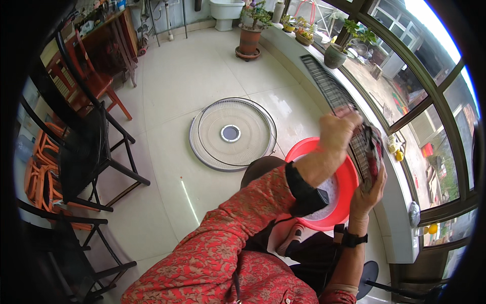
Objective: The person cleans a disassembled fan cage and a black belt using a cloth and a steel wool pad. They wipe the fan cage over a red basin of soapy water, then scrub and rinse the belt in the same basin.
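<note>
A long, narrow, dark slatted panel (pixel 326 81) slants along the window ledge and down over the red plastic basin. My left hand (pixel 338 127) is closed on a crumpled, dark patterned cloth (pixel 371 142) against the panel's face. Lower down, my right hand (pixel 367 193) holds the panel's near end together with the cloth, fingers along its edge; which part each finger touches is partly hidden. Below both hands, the red basin (pixel 349 190) stands on the floor with sudsy water in it, partly covered by my left forearm.
A large round ribbed grille (pixel 243 152) lies on the tiled floor with a thin black hoop (pixel 276 129) over it. Potted plants (pixel 249 40) stand near the ledge, one (pixel 335 56) on it. Black folding chairs (pixel 83 159) are at the left, a round black base (pixel 367 279) at lower right.
</note>
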### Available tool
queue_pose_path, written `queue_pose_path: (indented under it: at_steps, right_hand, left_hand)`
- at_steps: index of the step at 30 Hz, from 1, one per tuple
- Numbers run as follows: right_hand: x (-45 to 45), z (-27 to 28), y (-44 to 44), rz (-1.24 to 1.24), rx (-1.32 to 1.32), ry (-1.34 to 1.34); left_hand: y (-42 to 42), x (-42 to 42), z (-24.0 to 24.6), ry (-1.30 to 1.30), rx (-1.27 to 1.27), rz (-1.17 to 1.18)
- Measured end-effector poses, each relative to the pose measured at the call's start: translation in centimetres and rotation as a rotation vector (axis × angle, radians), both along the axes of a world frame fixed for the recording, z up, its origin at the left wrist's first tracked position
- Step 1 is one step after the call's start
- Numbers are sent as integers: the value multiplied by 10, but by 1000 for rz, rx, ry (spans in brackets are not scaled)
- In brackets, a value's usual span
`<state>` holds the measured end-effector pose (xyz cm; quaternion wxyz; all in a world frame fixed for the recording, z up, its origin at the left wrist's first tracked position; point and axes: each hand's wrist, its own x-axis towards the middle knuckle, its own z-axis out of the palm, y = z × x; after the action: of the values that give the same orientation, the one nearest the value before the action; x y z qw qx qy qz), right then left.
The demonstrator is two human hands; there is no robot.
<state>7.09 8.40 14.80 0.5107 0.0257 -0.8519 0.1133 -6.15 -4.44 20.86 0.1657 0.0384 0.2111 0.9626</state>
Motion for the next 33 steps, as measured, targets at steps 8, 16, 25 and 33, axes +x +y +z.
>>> queue_pose_path:
  at_steps: [8, 16, 25, 33]
  right_hand:
    - [-61, 3, -17, 97, -37, 155]
    - [-112, -35, -65, 324, -279, 186]
    - [-127, -106, -110, 432, -433, 4]
    - [-168, -107, -132, 371, -280, -111]
  left_hand:
    - [-52, -63, 0, 158, -208, -17]
    - [-111, -88, 21, 105, -518, 105]
    - [-146, -105, -55, -39, -649, 99]
    - [-207, -146, -108, -168, -388, 88]
